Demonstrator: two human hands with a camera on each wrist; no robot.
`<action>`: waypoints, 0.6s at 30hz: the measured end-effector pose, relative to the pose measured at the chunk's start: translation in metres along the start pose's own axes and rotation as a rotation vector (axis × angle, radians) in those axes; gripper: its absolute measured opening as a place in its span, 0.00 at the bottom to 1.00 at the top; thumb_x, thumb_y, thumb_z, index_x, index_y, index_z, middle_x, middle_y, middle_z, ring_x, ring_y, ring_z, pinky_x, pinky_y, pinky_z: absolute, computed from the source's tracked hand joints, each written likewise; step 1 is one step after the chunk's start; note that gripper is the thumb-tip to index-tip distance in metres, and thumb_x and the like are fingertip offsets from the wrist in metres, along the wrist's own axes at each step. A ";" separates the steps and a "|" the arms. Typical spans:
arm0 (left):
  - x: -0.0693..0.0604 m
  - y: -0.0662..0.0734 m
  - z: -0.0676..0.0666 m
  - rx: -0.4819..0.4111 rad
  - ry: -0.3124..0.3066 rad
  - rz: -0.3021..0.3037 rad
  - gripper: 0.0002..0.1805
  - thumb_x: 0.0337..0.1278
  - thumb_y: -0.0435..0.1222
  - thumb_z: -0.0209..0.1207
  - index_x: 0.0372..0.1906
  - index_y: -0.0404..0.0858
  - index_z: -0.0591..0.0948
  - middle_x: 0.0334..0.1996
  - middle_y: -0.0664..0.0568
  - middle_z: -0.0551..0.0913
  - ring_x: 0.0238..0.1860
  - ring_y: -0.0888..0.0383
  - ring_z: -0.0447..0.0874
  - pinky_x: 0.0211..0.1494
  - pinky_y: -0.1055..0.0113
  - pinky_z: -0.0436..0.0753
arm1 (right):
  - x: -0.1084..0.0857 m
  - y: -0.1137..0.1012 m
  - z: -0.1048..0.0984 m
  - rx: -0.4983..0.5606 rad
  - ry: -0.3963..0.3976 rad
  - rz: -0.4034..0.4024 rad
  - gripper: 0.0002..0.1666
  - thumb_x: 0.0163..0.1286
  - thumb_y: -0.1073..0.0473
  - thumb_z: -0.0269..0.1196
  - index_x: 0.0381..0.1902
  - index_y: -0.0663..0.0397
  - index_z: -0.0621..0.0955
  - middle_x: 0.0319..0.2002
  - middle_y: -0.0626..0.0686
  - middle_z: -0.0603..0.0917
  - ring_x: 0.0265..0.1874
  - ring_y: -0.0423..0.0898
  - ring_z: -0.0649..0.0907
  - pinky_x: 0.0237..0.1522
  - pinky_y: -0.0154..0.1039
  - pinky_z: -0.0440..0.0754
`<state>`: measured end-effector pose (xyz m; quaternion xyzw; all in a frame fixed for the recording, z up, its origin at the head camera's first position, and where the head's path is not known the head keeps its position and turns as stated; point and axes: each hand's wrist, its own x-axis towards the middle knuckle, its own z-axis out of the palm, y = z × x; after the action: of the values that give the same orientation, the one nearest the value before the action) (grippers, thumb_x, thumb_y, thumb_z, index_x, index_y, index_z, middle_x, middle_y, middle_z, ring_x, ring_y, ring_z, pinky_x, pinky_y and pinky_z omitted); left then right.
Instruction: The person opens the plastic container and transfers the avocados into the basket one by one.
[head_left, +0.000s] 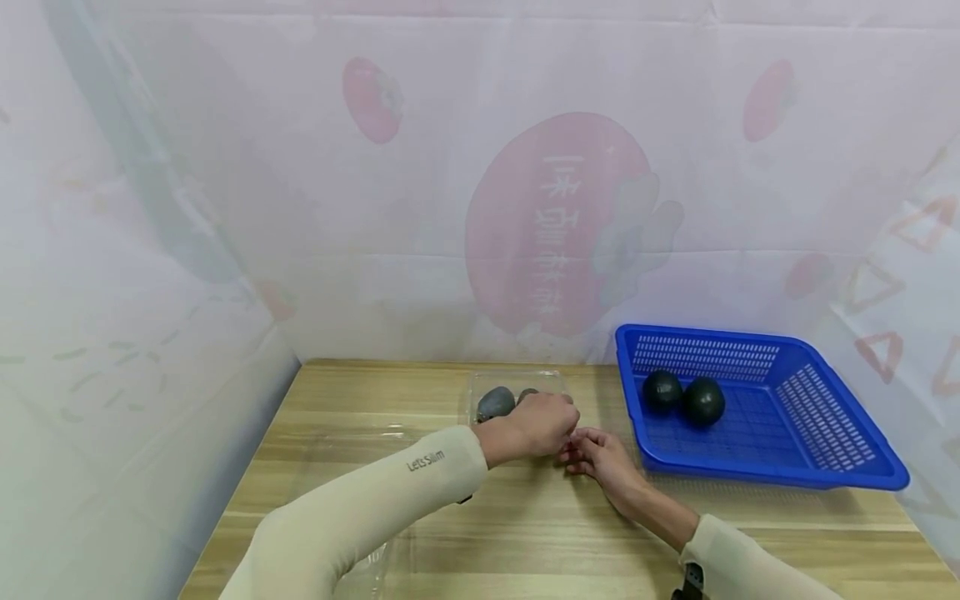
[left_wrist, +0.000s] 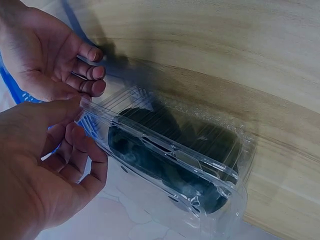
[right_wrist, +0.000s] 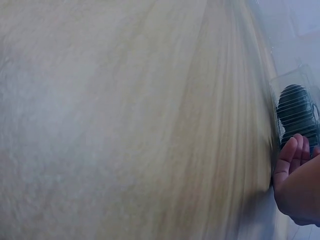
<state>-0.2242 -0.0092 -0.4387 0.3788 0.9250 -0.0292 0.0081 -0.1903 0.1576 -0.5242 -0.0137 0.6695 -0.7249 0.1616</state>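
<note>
A clear plastic clamshell box (left_wrist: 235,175) holds dark green avocados (head_left: 496,403) at the back middle of the table. My left hand (head_left: 536,425) pinches the rim at one corner of this box between thumb and finger, its other fingers curled beneath. Facing it from the right, my right hand (head_left: 603,462) has loosely bent fingers close to the same corner. In the left wrist view, the right hand's palm shows and nothing is visible in its grasp. Part of the box is hidden behind my left hand in the head view.
A blue plastic basket (head_left: 757,479) with two avocados (head_left: 702,402) stands to the right. More transparent plastic packaging (head_left: 375,437) lies on the left of the wooden table (head_left: 517,542). A printed cloth (head_left: 420,208) hangs behind the table's back edge.
</note>
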 end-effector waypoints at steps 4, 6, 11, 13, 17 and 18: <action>0.002 0.002 0.000 0.007 -0.004 -0.003 0.15 0.71 0.40 0.66 0.24 0.49 0.80 0.34 0.57 0.82 0.31 0.62 0.79 0.33 0.68 0.81 | 0.000 0.000 -0.001 -0.003 0.000 -0.004 0.12 0.86 0.65 0.49 0.47 0.63 0.80 0.40 0.50 0.87 0.41 0.45 0.88 0.45 0.39 0.87; 0.002 0.003 -0.001 -0.006 -0.004 -0.008 0.16 0.73 0.41 0.65 0.24 0.48 0.79 0.34 0.56 0.83 0.31 0.62 0.78 0.33 0.68 0.81 | 0.000 0.000 -0.001 0.000 0.000 -0.006 0.12 0.85 0.65 0.50 0.47 0.63 0.80 0.39 0.50 0.88 0.41 0.45 0.88 0.45 0.39 0.88; 0.004 0.004 0.000 -0.044 0.008 -0.029 0.19 0.75 0.42 0.63 0.23 0.47 0.78 0.31 0.55 0.82 0.28 0.61 0.76 0.30 0.68 0.79 | 0.001 0.000 -0.003 0.006 -0.016 0.000 0.09 0.83 0.66 0.53 0.48 0.63 0.81 0.38 0.50 0.88 0.41 0.46 0.88 0.45 0.39 0.88; 0.004 0.004 0.000 -0.050 0.012 -0.034 0.19 0.75 0.41 0.63 0.22 0.47 0.77 0.30 0.55 0.81 0.27 0.61 0.75 0.30 0.68 0.78 | 0.002 0.001 -0.004 0.010 -0.027 0.003 0.09 0.82 0.66 0.54 0.49 0.64 0.81 0.38 0.50 0.88 0.41 0.46 0.88 0.46 0.39 0.88; 0.004 0.004 0.000 -0.062 0.013 -0.039 0.21 0.76 0.41 0.62 0.21 0.47 0.76 0.28 0.56 0.80 0.26 0.61 0.74 0.28 0.69 0.76 | 0.002 0.002 -0.005 0.027 -0.036 0.005 0.10 0.83 0.65 0.54 0.50 0.65 0.81 0.39 0.50 0.88 0.42 0.46 0.87 0.46 0.39 0.87; 0.004 0.004 0.001 -0.062 0.014 -0.040 0.22 0.76 0.41 0.62 0.20 0.47 0.76 0.28 0.56 0.79 0.26 0.62 0.74 0.28 0.69 0.76 | 0.002 0.002 -0.004 0.032 -0.036 0.006 0.10 0.83 0.65 0.54 0.49 0.64 0.81 0.39 0.50 0.88 0.42 0.46 0.87 0.46 0.39 0.87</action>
<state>-0.2246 -0.0038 -0.4395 0.3601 0.9328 0.0019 0.0128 -0.1934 0.1611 -0.5269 -0.0220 0.6546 -0.7348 0.1762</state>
